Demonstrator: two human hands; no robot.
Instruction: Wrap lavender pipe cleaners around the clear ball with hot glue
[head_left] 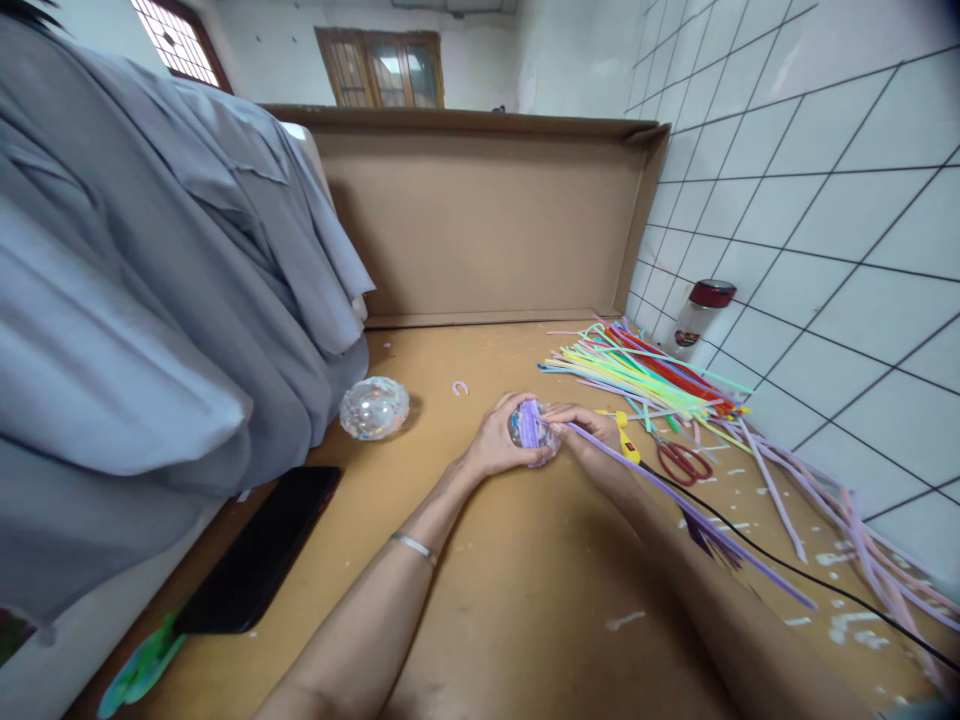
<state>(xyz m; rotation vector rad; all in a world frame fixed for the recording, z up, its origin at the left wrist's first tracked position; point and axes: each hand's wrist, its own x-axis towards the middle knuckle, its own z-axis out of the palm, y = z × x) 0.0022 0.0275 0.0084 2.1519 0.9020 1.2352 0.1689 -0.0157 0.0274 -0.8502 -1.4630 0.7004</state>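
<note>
Flanking the held ball (529, 426), red scissors (684, 463), black cable (720, 516), clear sphere (374, 408)

Both forearms (367, 620) reach forward, left grip (498, 440) curled, right grip (583, 430) pinched just beside it.

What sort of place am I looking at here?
Probably a craft workspace: long, thin multicoloured strips, red-handled metal scissors and a yellow corded tool lie together on a brown tabletop.
</note>
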